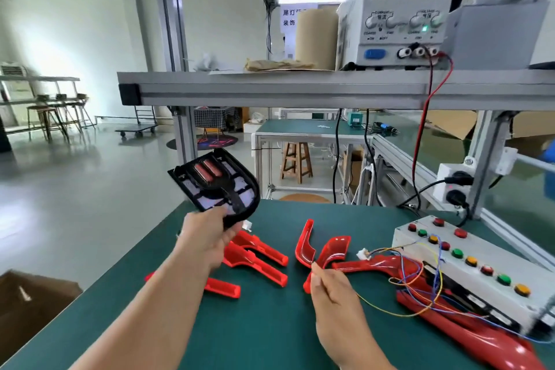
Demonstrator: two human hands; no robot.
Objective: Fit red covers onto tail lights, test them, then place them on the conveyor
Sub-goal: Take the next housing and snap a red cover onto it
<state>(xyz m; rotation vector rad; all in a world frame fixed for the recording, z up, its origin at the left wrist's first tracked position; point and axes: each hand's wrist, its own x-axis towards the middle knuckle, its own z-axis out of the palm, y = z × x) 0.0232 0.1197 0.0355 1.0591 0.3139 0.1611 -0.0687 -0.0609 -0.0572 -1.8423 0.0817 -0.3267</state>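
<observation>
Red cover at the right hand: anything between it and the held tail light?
Nothing visible. The right hand pinches the red cover; open air lies between it and the tail light in the left hand.

The knob labels on the power supply (402,9) are too blurred for us to read. Our left hand (207,237) hides the near ends of two red covers (264,267), and the long red tail light (480,336) runs off the bottom edge at our right.

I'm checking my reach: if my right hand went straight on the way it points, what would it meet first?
The curved red cover, right at the fingertips of the right hand. They look already on it, though contact is unclear.
</observation>
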